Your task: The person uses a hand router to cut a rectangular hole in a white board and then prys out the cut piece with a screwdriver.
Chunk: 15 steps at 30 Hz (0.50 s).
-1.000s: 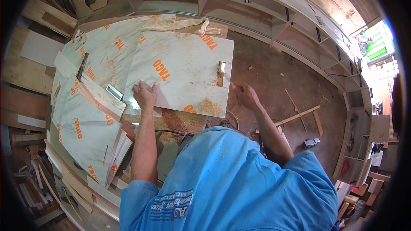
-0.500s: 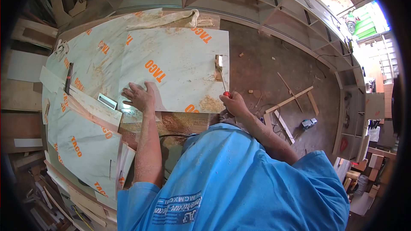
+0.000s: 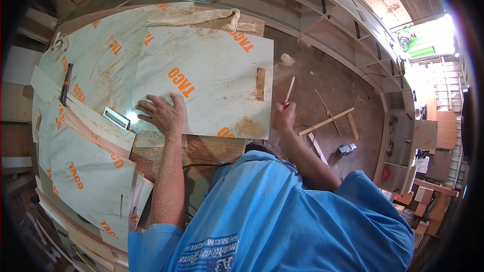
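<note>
Using the white marble-patterned flat panel with orange print as reference; it's lying in front of the person.

Left hand: not gripping, resting palm-down on the panel's near-left corner, fingers spreading. Right hand: fist closing around the red handle of a slim hand tool with a straight pale shaft. It's hovering just beside the panel's right edge, shaft pointing away from the person; can't tell if the knuckles are touching the edge.

Narrow rectangular cutout is sitting just inside the panel's right edge, showing bare brown wood. Pile of tan sawdust is lying on the near-right corner.

Containers: long pale open-compartment shelf unit is curving round beyond the panel's far and right sides. Several far compartments are holding slim black bars; one well right of the panel is holding a red item, too small to identify.

Silvery open rectangular frame is lying near the panel's left edge. Off-white cloth strip is running along its far edge. Crossed wooden sticks are lying on the floor to its right.
</note>
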Each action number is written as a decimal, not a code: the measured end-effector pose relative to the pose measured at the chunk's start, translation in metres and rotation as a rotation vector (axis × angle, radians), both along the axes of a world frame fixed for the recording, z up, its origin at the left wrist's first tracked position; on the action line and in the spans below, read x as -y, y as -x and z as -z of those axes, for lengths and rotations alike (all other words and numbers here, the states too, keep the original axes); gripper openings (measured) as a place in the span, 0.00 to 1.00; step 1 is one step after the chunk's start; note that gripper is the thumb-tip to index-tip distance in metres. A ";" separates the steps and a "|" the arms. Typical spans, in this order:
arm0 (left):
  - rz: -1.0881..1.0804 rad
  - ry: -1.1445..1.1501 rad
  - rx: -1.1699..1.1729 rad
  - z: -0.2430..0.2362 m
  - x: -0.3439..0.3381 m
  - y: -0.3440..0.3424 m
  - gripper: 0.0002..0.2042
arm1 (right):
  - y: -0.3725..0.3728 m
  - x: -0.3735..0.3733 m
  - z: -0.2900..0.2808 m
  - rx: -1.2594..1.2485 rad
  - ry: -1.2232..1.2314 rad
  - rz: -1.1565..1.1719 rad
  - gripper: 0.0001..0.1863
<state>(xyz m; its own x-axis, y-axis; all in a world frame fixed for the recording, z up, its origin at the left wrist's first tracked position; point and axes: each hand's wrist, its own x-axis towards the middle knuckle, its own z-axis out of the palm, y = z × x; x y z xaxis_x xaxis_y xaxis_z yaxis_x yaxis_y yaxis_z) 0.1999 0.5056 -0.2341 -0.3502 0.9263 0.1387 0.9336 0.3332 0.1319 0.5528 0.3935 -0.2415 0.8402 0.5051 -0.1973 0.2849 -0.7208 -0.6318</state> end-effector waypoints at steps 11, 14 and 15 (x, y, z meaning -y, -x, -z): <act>-0.031 -0.060 -0.041 0.005 -0.002 0.007 0.43 | -0.018 -0.001 -0.089 -0.324 0.152 -0.563 0.19; -0.037 -0.071 -0.038 0.010 -0.003 0.011 0.43 | -0.019 0.032 -0.098 -0.177 0.189 -0.743 0.18; -0.029 -0.062 -0.031 0.013 -0.003 0.006 0.43 | -0.021 0.042 -0.108 -0.127 0.221 -0.779 0.18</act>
<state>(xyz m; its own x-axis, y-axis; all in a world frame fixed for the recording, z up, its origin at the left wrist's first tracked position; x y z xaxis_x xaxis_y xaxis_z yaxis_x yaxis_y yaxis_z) 0.1937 0.5083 -0.2473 -0.3719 0.9049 0.2070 0.9274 0.3526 0.1249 0.5739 0.3519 -0.1335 0.2295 0.8730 -0.4303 0.6912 -0.4574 -0.5595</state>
